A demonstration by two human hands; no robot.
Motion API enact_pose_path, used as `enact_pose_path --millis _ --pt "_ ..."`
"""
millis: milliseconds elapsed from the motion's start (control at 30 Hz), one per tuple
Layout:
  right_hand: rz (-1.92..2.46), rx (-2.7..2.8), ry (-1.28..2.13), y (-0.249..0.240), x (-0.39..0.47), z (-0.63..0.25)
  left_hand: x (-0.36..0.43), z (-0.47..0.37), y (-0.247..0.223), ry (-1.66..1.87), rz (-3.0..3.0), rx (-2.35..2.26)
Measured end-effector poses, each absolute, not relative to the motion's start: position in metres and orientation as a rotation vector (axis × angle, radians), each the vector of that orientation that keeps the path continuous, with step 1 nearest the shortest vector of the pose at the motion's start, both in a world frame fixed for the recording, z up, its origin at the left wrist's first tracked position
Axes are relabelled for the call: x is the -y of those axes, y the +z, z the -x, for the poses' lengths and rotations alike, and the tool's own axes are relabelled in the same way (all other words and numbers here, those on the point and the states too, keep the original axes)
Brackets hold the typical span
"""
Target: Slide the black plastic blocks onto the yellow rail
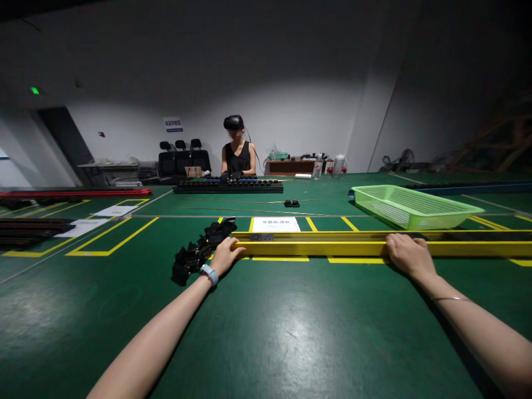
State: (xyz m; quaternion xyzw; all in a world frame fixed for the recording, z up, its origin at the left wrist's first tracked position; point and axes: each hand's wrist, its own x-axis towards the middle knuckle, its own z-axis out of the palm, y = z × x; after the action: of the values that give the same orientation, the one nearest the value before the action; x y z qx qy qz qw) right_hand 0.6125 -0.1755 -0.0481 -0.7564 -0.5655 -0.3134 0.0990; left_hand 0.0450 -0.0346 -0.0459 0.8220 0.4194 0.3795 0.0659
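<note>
A long yellow rail (pixel 324 248) lies left to right across the green table (pixel 282 321). My left hand (pixel 225 255) is closed on its left end, thumb along the near side. Farther right, my right hand (pixel 409 255) grips the same rail, fingers wrapped over the near wall. Just left of my left hand sits a cluster of black modules (pixel 195 252), partly hidden by that hand. Inside the rail near its left end, a small grey piece (pixel 262 237) shows. A white paper label (pixel 276 224) lies just behind the rail.
A light green basket (pixel 411 206) stands behind the rail at right. Two small black parts (pixel 291 203) and thin rods lie mid-table. Across the table a person (pixel 238 155) works at a black rail (pixel 228 187). Red rails (pixel 75 193) and dark rails (pixel 33 230) are at left.
</note>
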Motion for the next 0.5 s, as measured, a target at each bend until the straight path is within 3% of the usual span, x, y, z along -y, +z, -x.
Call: enact_pose_path --millis 500 --pt "2.306 1.427 -0.865 -0.061 0.178 -0.652 0.036 -0.046 -0.045 1.14 -2.469 -1.27"
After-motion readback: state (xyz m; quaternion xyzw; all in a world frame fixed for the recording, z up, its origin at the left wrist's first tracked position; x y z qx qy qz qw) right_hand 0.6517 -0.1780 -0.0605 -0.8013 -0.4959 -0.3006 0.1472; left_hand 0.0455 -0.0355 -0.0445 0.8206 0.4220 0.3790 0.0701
